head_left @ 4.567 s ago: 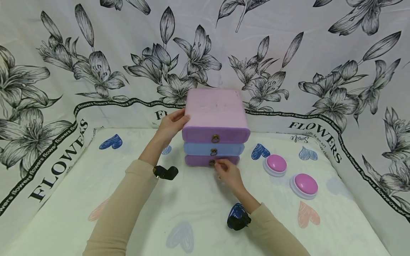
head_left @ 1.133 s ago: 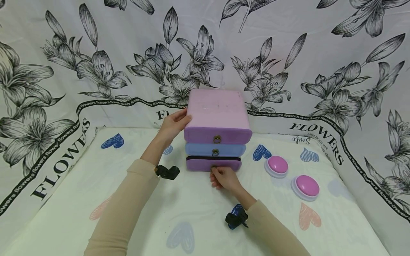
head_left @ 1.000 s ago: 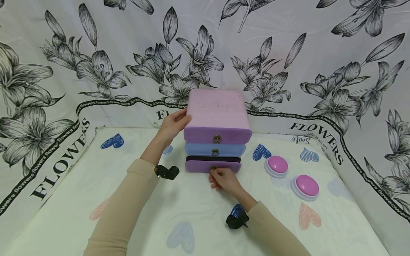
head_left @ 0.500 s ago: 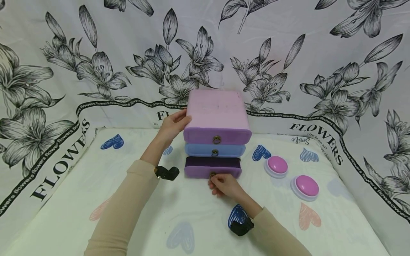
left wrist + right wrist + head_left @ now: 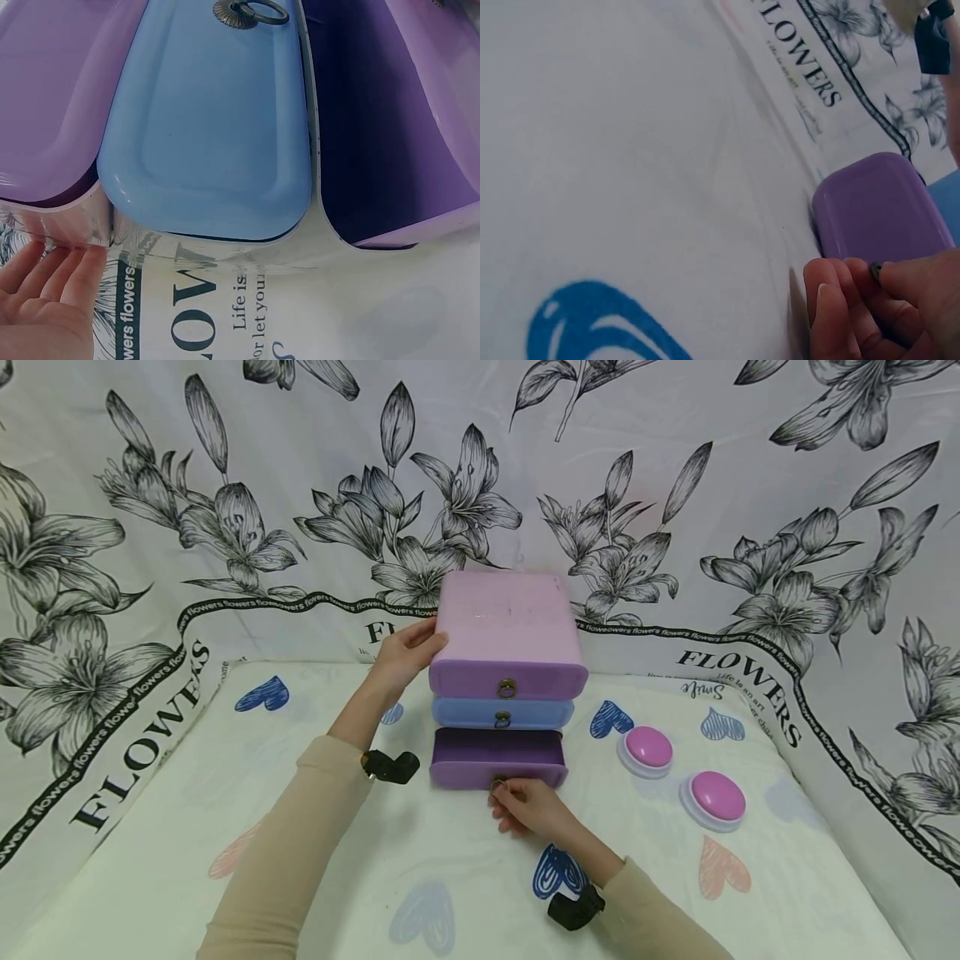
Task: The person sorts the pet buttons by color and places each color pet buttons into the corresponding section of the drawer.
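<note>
A small chest of three drawers [image 5: 510, 614] with a pink top stands mid-table in the head view. Its top drawer [image 5: 468, 681] is purple and its middle drawer [image 5: 461, 712] is blue; both are closed. The purple bottom drawer [image 5: 457, 774] is pulled out, and its visible inside looks bare. My right hand [image 5: 532, 806] pinches that drawer's ring pull [image 5: 877, 270] between thumb and fingers. My left hand [image 5: 405, 656] rests against the chest's left side. Fairly straight fingers [image 5: 79, 274] touch the pink wall in the left wrist view.
Two round pink-topped buttons on white bases, a nearer one [image 5: 717, 796] and a farther one [image 5: 648, 747], sit right of the chest. A heart-print white cloth [image 5: 337, 877] covers the table. Behind hangs a flower-print curtain [image 5: 525, 485].
The bottom drawer, closed at first, has slid out toward me, with my right hand drawing back on its ring pull. My left hand has stayed at the chest's side.
</note>
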`<state>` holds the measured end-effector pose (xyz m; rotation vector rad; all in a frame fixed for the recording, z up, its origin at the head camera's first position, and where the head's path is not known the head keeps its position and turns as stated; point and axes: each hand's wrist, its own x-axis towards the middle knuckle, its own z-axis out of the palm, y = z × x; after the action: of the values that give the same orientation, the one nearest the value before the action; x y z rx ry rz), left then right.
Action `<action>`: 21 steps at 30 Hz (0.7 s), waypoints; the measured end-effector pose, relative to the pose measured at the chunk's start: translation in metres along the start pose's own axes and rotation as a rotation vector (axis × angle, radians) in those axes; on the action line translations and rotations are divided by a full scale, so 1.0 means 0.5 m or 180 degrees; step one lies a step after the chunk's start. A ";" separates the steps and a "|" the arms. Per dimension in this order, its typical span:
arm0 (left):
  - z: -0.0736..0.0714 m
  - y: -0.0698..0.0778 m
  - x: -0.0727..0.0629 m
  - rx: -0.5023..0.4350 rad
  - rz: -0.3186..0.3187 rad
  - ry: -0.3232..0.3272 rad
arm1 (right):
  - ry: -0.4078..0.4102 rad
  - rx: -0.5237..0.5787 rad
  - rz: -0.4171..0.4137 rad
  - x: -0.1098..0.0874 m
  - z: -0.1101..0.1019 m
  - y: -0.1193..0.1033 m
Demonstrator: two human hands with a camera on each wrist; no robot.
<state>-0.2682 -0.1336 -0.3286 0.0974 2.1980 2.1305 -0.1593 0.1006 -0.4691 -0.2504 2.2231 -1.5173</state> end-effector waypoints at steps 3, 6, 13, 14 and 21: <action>0.001 -0.001 0.000 0.0009 0.0005 -0.0002 | 0.0013 0.0019 -0.0001 -0.002 0.000 0.002; 0.002 -0.001 0.000 0.0007 0.0010 -0.0007 | 0.0024 0.0059 -0.0005 -0.003 -0.001 0.004; 0.001 0.000 -0.001 -0.0020 0.0024 -0.0032 | -0.0013 0.0102 0.0046 -0.013 0.001 0.003; 0.001 0.001 -0.001 -0.0020 0.0024 -0.0034 | -0.0028 0.0111 0.0042 -0.016 0.002 0.002; 0.001 0.002 -0.001 -0.0042 0.0022 -0.0030 | -0.0099 0.0082 0.0011 -0.035 0.005 -0.004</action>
<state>-0.2675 -0.1330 -0.3277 0.1143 2.1813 2.1435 -0.1429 0.1046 -0.4638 -0.2602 2.1774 -1.5289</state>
